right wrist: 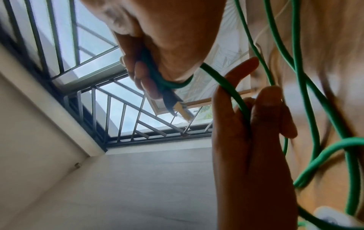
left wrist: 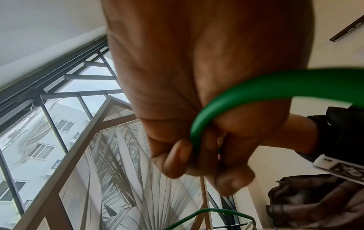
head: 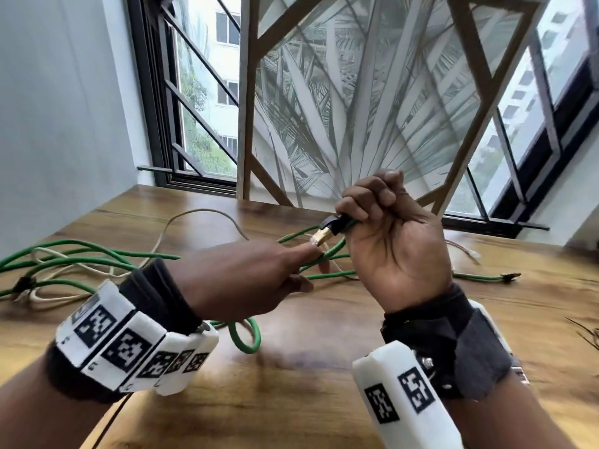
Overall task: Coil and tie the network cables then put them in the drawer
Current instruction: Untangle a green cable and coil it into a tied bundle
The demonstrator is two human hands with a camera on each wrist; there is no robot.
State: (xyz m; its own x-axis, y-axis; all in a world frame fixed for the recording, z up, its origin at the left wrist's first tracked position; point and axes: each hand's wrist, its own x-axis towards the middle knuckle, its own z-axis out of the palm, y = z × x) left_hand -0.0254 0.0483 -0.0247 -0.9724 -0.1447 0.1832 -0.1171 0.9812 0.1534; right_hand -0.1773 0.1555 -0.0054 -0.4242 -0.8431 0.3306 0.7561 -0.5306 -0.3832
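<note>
A long green network cable [head: 81,254] lies in loose tangles over the wooden table [head: 324,384], mixed with a white cable [head: 201,212]. My right hand [head: 389,234] is raised above the table. It grips one end of the green cable in a fist, and the gold connector [head: 319,237] with its black boot sticks out to the left. My left hand [head: 252,280] is just left of it and lower. Its fingers [left wrist: 177,158] curl round the same green cable [left wrist: 246,91], and a loop [head: 246,338] hangs below the wrist. The cable's other end [head: 510,277] lies at the right.
A framed palm-leaf picture [head: 356,108] leans against the barred window [head: 201,108] at the table's far edge. A white wall stands at the left. A black plug [head: 22,283] sits among the cables at the far left. No drawer is in view.
</note>
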